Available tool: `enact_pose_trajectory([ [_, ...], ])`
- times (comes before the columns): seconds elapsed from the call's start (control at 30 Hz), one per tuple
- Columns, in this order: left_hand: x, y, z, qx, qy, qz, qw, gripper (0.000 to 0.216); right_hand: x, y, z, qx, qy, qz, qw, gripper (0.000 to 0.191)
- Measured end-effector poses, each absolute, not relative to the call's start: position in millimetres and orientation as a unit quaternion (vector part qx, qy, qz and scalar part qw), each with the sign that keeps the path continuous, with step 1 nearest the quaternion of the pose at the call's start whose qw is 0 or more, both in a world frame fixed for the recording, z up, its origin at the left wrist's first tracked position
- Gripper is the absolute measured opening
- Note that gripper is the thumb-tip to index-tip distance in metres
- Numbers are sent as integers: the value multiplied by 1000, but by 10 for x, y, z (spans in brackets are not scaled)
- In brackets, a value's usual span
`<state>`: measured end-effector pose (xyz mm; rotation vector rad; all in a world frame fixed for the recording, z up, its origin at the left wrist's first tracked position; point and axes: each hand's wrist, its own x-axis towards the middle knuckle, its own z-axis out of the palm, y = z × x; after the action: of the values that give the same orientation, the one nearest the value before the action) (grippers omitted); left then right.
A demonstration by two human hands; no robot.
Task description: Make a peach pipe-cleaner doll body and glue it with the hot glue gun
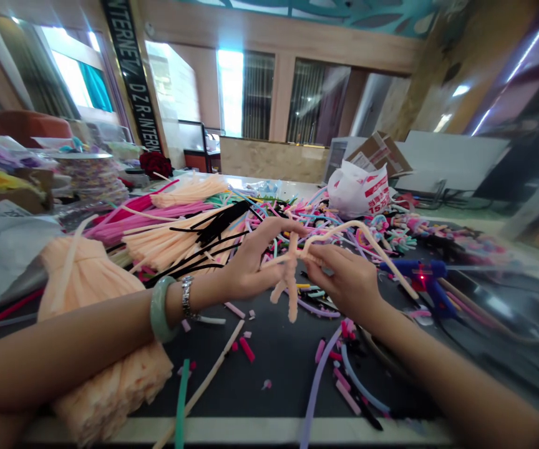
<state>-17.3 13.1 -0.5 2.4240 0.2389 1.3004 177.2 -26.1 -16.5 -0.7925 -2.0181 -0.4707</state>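
Peach chenille stem (291, 280), twisted and bent, sits mid-frame, pinched by the right hand's fingers (320, 260), the left hand's fingers (276, 240) spread open against it. Snipped stem bits (247, 349) litter the black worktop (283, 368); a blue glue gun (426, 280) lies to the right.

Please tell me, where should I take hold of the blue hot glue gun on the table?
Grip the handle of the blue hot glue gun, coming from the right: it slants down and rightward from the barrel, while the nozzle end points left toward your right hand.
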Motion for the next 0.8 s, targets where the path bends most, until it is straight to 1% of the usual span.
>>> enact_pose_trajectory([
  [0.1,-203,233,-28,881,21,429,198,67,1786,-288,-125,-328,-814,-173,447,14],
  [0.17,-206,303,-55,896,6,409,172,79,1797,-302,-101,-332,-815,-154,448,12],
  [0.23,-201,357,-76,907,10,397,143,82,1809,-312,-83,-338,-815,-131,452,10],
  [0.3,-193,386,-77,903,23,415,106,74,1817,-322,-67,-340,-815,-111,456,10],
  [0.37,-180,385,-58,897,33,434,77,58,1817,-334,-54,-337,-818,-94,457,10],
  [0.43,-164,366,-31,894,34,443,62,43,1807,-350,-41,-331,-822,-78,457,10],
  [0.5,-148,343,-10,892,34,448,52,33,1790,-368,-29,-325,-826,-64,456,9],
  [0.67,-125,344,-11,877,18,480,36,15,1745,-403,-12,-310,-833,-72,452,8],
  [0.8,-108,385,-62,867,-18,495,46,13,1722,-424,-15,-283,-826,-104,476,5],
])
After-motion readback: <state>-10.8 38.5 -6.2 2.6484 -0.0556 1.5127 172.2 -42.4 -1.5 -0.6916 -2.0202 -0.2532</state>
